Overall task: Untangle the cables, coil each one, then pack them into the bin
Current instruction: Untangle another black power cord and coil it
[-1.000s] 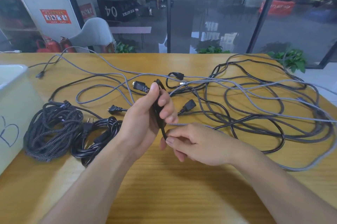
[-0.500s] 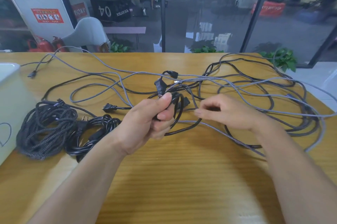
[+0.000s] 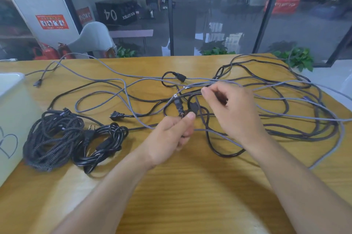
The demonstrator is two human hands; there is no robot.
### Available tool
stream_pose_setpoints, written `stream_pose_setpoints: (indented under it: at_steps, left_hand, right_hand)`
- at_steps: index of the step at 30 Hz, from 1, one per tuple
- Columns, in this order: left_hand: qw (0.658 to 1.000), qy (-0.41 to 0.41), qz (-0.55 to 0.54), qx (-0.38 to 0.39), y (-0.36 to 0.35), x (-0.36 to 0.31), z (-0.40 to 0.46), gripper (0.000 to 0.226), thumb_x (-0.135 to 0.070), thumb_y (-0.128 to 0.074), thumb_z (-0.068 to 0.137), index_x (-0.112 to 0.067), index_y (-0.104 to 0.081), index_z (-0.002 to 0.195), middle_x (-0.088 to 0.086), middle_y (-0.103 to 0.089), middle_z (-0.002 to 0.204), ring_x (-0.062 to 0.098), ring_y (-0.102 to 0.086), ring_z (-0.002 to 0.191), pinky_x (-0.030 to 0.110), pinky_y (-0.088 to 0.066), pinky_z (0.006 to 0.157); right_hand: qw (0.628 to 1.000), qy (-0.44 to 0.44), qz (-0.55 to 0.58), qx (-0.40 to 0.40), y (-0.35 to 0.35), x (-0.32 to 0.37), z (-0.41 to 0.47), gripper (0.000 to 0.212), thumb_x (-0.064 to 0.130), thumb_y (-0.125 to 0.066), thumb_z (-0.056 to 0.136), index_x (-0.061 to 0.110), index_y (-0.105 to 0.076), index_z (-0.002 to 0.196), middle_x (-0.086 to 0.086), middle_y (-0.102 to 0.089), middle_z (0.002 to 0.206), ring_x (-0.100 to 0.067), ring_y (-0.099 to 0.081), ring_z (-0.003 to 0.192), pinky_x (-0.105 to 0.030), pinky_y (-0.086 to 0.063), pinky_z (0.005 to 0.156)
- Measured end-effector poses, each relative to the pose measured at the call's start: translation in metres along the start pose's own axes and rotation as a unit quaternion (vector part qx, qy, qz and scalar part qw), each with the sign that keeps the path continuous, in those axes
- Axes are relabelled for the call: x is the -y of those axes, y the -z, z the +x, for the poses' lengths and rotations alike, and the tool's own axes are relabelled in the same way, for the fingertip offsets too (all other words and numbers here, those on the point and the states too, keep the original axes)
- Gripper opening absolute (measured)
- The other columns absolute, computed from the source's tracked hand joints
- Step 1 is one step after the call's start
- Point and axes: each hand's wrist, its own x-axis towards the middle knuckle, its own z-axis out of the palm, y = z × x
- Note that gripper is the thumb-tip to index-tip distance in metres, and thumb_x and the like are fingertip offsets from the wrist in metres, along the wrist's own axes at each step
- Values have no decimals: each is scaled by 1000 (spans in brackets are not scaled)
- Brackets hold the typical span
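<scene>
STEP: black cable [image 3: 207, 132] is being freed at mid-table; its plug end is pinched in the left hand [image 3: 171, 134]; grey braided strands [image 3: 209, 81] are pinched by the right hand [image 3: 234, 108] | ADVICE: grey should be lifted clear, not tugged | MATERIALS: smooth rubbery black; woven grey; two finished coils [image 3: 72, 138] beside white bin [image 3: 13, 112]; wooden table [image 3: 190, 195]
</scene>
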Motion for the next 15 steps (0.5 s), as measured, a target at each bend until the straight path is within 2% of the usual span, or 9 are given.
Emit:
stream_pose_setpoints:
  at_steps: [2, 4, 7, 9, 12, 13, 15]
  left_hand:
    - [999, -2, -11, -53, 4, 0, 2, 49, -46, -38, 107, -13, -31, 72, 0, -21, 64, 13, -19, 54, 19, -20, 49]
    - [996, -5, -8, -84, 7, 1, 3, 54, -45, -37, 108, -4, -34, 73, 6, -18, 67, 15, -18, 56, 22, -19, 50]
    - [993, -7, -22, -116, 7, 2, 4, 64, -49, -36, 108, 6, -35, 75, 10, -16, 73, 16, -17, 59, 24, -18, 51]
    - [990, -13, -49, -131, 5, -1, 3, 63, -57, -35, 103, -1, -38, 73, 5, -17, 69, 14, -19, 56, 24, -18, 52]
    - [988, -22, -56, -143, 6, -5, 1, 55, -64, -41, 94, -20, -50, 61, 0, -18, 63, 17, -16, 58, 32, -15, 55]
    - [987, -25, -59, -147, 6, -6, 1, 52, -61, -44, 96, -22, -53, 61, -2, -17, 61, 17, -15, 58, 32, -14, 55]
    - [984, -25, -66, -165, 8, -5, 2, 49, -47, -46, 105, -21, -44, 64, -5, -18, 60, 15, -15, 56, 26, -15, 51]
  right_hand:
    - [999, -18, 17, 43, -1, 4, -1, 21, 20, -60, 103, 22, -73, 87, 4, -64, 66, -13, -53, 57, -21, -35, 55]
    - [997, -31, 35, 68, -3, 6, -2, 22, 11, -61, 99, 24, -78, 100, 9, -68, 85, -9, -59, 67, -13, -37, 60]
    - [995, -7, 50, 84, -9, 12, -8, 25, 9, -67, 97, 24, -81, 113, 11, -68, 93, -9, -63, 72, -13, -42, 64]
    - [994, 10, 57, 97, -11, 18, -13, 26, 11, -72, 95, 25, -80, 115, 13, -72, 92, -8, -70, 82, -15, -49, 73]
    - [979, 0, 111, 172, -7, 26, -16, 29, 6, -69, 97, 24, -78, 117, 17, -78, 96, -2, -74, 94, -14, -52, 84]
    - [970, -12, 135, 202, -3, 28, -14, 29, 4, -66, 99, 21, -77, 120, 16, -79, 101, -1, -74, 99, -15, -54, 89]
    - [958, -43, 156, 236, 9, 25, -10, 30, 3, -63, 101, 22, -76, 120, 14, -80, 103, -1, -73, 103, -18, -55, 92]
